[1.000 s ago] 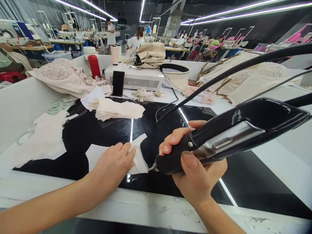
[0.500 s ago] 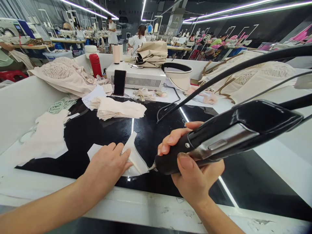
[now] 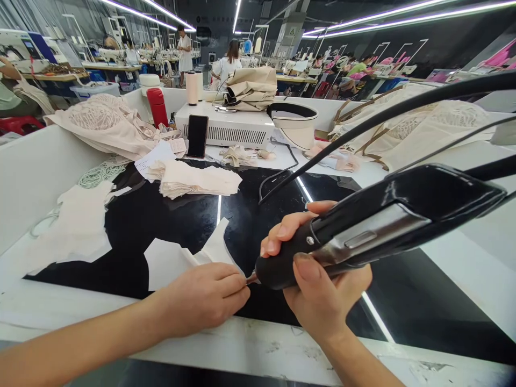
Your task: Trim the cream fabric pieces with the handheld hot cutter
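Observation:
My right hand point(image 3: 322, 279) is wrapped round a black handheld tool point(image 3: 363, 226) with a silver lever and a cable. The tool's small metal tip points left, close to my left fingertips. My left hand point(image 3: 209, 295) has its fingers pressed together at the lower right corner of a white fabric piece point(image 3: 220, 244), whose narrow end points up. What the fingertips pinch is partly hidden. The fabric lies on a glossy black board point(image 3: 129, 220), with a flat white panel point(image 3: 165, 263) under or beside it on the left.
Behind the hands lies a stack of cream fabric pieces point(image 3: 197, 180). More white pieces point(image 3: 80, 226) lie at the left. A phone point(image 3: 198, 136) leans on a white vented box point(image 3: 237, 129), near a red bottle point(image 3: 158, 107). Black cables point(image 3: 387, 113) cross the right side.
My left hand has moved right and slightly down, from the middle of the fabric to its corner at the tool tip. More of the white panel shows. My right hand has barely moved.

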`<state>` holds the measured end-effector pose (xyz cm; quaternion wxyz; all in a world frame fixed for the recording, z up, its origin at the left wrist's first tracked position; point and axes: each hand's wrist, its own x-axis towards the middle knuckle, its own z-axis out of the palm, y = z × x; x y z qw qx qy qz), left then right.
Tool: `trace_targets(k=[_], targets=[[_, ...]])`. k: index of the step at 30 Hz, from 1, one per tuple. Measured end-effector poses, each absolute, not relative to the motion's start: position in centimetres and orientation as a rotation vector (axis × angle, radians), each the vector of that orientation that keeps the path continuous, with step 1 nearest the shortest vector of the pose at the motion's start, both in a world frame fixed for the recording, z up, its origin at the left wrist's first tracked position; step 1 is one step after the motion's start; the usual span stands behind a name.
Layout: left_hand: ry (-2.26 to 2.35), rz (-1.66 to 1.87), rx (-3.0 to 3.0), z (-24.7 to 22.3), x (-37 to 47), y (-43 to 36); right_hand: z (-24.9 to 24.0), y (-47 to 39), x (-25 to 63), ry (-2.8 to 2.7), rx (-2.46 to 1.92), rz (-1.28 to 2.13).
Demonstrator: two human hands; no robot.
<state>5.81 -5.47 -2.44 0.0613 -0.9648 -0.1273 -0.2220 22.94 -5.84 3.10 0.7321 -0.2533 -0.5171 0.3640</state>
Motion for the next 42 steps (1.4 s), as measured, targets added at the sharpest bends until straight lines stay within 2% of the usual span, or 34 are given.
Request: trace_targets(k=[14, 42], targets=[[-0.589, -0.652, -3.019, -3.0, 3.9, -4.7, 3.1, -5.9, 23.0, -1.156, -0.572, 0.779], [-0.717, -0.752, -3.085, -3.0, 3.8, -5.2, 2.9, -4.3, 22.2, -1.108, -0.573, 0.761]])
